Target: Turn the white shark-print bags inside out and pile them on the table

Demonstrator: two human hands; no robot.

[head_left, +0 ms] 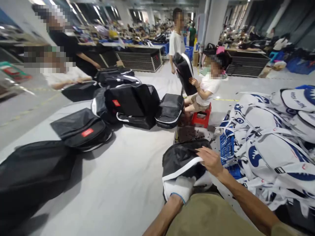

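Note:
A black bag with a white band [183, 160] lies at the near right edge of the white table, close to my body. My left hand [178, 189], in a white glove with a blue cuff, reaches into or against the near side of this bag; its fingers are hidden. Bare, my right hand [210, 160] is at the bag's right side, fingers closed on the edge by the white band. Further left on the table lies a black bag with a red label [82, 127], apart from both hands.
The white table [118, 177] holds several more black bags [134, 100]. White and blue bags [273, 154] are heaped at the right around a blue crate [226, 147]. A seated person [209, 88] on a red stool [201, 117] handles a black bag; other people stand beyond.

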